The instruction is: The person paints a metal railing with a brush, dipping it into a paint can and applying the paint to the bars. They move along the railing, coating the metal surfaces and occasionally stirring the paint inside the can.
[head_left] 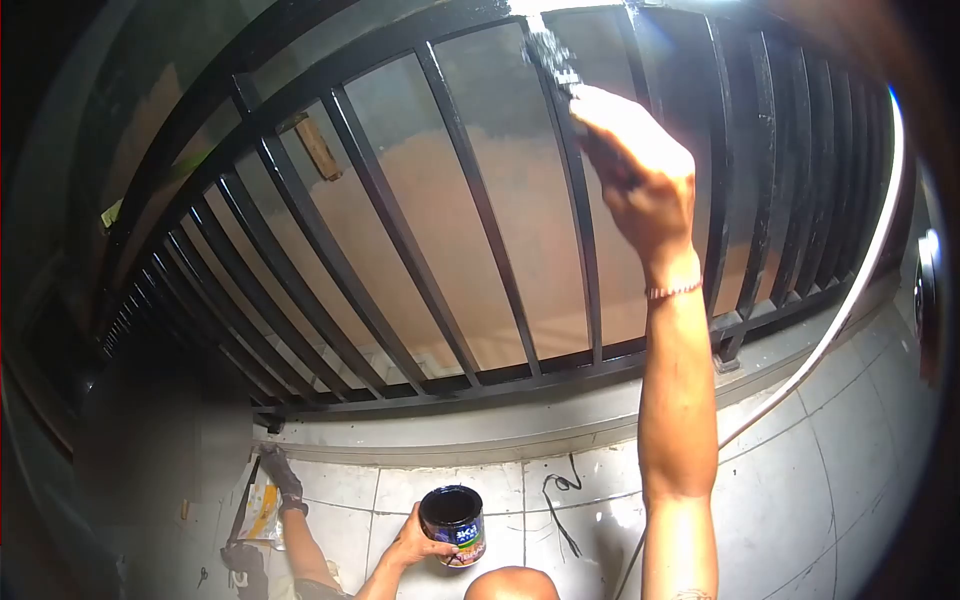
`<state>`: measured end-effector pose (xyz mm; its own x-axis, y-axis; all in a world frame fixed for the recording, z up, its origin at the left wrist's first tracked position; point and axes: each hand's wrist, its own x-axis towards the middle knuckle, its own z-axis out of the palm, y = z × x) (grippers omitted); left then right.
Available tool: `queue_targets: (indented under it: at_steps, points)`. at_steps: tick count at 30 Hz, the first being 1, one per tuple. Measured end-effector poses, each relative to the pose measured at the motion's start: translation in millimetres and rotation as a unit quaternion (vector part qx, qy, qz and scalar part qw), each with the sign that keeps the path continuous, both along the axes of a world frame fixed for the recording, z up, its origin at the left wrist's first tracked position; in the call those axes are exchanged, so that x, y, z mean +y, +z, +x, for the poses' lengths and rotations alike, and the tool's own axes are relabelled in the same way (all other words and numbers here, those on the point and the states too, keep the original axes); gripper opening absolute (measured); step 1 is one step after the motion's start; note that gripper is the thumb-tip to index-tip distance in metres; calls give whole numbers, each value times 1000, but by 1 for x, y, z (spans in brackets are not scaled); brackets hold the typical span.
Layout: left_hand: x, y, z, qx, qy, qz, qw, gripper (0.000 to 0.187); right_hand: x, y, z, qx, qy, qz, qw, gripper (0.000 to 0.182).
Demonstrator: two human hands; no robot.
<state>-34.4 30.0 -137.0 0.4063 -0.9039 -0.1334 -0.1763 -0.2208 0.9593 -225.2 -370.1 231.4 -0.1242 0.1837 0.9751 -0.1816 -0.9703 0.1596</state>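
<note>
My right hand (pixel 645 165), wearing a beaded bracelet, is raised with its fingers closed round a paintbrush (pixel 556 66). The dark, blurred bristles are at the top rail of a black metal railing (pixel 448 100), close to an upright bar. Low in the view, my left hand (pixel 408 546) grips the side of a paint can (pixel 468 541). The can is open at the top, dark inside, and has a colourful label. My knee (pixel 511 584) shows just beside it.
At the left, another person's dark-gloved hand (pixel 281 474) is by a yellow-and-white packet (pixel 261 514) on the tiled floor (pixel 770 500). A black cord (pixel 553 497) lies right of the can. A white hose (pixel 846 312) curves along the right. Behind the bars hangs a wooden piece (pixel 318 150).
</note>
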Motion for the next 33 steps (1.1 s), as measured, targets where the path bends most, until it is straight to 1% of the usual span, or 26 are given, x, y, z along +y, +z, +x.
queue_targets:
  at_steps: [1,3,5,7,9,10,11,13,15,17,18,20,21,23,24,26,29,30,31,33]
  points:
    - [-1,2,-1,8,1,-8,1000,106,6,-12,-2,12,-7,15,1000,28]
    - [0,10,-4,17,1,-12,1000,105,19,-44,-11,32,34,72,996,27]
    - [4,18,-8,-5,24,15,1000,104,33,-81,-21,60,41,127,989,27]
    - [9,14,-4,0,23,7,1000,101,44,-120,-31,99,52,215,970,28]
    - [9,16,-6,4,20,-4,1000,98,56,-138,-42,94,101,288,948,28]
    - [10,23,-9,-2,35,6,999,100,59,-137,-47,71,112,276,952,28]
    - [9,30,-11,-10,51,16,999,101,59,-130,-50,43,96,249,963,27]
    - [9,32,-14,-10,57,34,998,100,48,-93,-54,-38,49,165,984,28]
    - [8,23,-10,-11,55,3,998,101,26,-50,-55,-109,13,128,986,26]
    - [1,35,-15,10,50,-11,999,102,9,-24,-54,-132,89,198,967,25]
    - [-1,35,-17,16,44,-22,999,103,-4,-19,-52,-118,84,190,971,24]
    - [-2,34,-18,23,34,-31,999,103,-17,-26,-51,-90,60,177,978,24]
    - [-4,33,-18,32,31,-39,998,103,-21,-37,-53,-92,25,167,981,24]
    - [-6,31,-17,50,27,-54,997,103,-16,-61,-53,-86,49,210,973,25]
    - [-4,29,-16,53,27,-51,997,103,-9,-71,-54,-80,25,218,972,26]
    - [-1,26,-14,26,34,-22,999,103,-3,-84,-59,-71,21,246,967,25]
    - [2,23,-12,24,42,-34,998,102,24,-73,-74,-65,31,306,949,21]
    - [1,24,-13,33,39,-47,998,102,32,-63,-80,-54,22,302,951,17]
    - [1,25,-13,33,39,-47,998,102,32,-53,-81,-76,-19,283,956,15]
    - [1,27,-13,41,47,-37,997,102,21,-33,-77,-149,31,257,954,13]
